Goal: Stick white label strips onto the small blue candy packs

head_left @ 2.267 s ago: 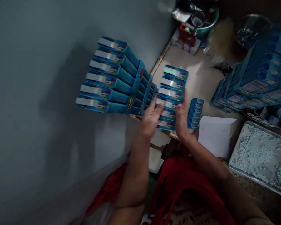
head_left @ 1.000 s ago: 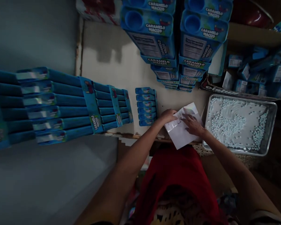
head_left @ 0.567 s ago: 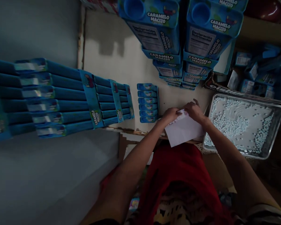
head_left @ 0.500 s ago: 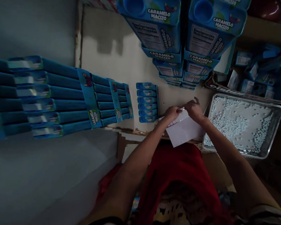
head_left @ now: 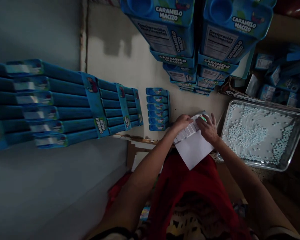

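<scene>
A white sheet of labels (head_left: 192, 150), with a row of pale rectangles along its upper part, lies at the table's front edge and overhangs toward my red apron. My left hand (head_left: 182, 123) grips its upper left side with the fingers closed. My right hand (head_left: 208, 129) is bent over the upper right side, thumb and forefinger together and the outer fingers raised. Close to those fingertips shows a small green and white patch (head_left: 202, 118). What the right fingers pinch is mostly hidden beneath them.
Left of my hands stands a short row of blue boxes (head_left: 158, 110), with longer banded stacks (head_left: 70, 100) beyond. Tall stacks of blue candy boxes (head_left: 176, 36) rise ahead. At right sit a metal tray (head_left: 260, 133) of small pale pellets and a carton of loose blue boxes (head_left: 275, 76).
The sheet has shifted down toward me, showing more of its pale rectangles. My right hand has moved slightly down over it, and the green patch has come into view.
</scene>
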`<move>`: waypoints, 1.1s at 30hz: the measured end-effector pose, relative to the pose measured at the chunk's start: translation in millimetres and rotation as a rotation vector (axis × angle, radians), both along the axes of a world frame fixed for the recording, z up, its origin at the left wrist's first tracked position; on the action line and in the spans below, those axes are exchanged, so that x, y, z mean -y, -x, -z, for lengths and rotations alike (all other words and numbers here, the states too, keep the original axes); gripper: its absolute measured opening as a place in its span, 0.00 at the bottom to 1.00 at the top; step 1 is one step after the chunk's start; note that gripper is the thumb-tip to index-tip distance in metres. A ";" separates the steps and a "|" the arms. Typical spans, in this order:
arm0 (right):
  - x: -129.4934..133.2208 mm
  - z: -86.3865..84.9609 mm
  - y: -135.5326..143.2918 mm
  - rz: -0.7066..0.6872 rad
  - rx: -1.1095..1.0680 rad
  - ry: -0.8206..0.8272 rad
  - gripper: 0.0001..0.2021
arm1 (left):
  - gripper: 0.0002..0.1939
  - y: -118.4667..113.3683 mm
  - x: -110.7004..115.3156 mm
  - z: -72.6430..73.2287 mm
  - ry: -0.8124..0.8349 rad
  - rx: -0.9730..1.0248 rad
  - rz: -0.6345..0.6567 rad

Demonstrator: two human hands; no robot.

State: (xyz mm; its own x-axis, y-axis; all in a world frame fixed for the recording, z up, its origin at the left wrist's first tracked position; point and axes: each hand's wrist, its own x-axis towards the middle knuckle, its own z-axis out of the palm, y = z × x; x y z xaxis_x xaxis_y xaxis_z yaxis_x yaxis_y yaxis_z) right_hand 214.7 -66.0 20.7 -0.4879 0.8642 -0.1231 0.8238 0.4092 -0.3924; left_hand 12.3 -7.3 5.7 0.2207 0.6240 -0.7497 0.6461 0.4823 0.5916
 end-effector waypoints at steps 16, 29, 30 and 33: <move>-34.9 -23.1 -6.5 -0.068 0.093 -0.006 0.14 | 0.16 -13.8 -3.5 -40.3 -0.177 -0.235 0.276; -16.5 -24.8 -9.4 -0.060 0.053 -0.029 0.12 | 0.15 -10.6 -2.6 -39.7 -0.134 -0.227 0.251; -15.2 -30.9 -8.5 -0.045 0.070 -0.026 0.12 | 0.15 -13.0 -3.8 -37.7 -0.139 -0.238 0.257; -9.5 -57.3 -4.8 0.067 0.071 -0.020 0.12 | 0.16 -21.5 -9.5 -26.9 -0.164 -0.220 0.254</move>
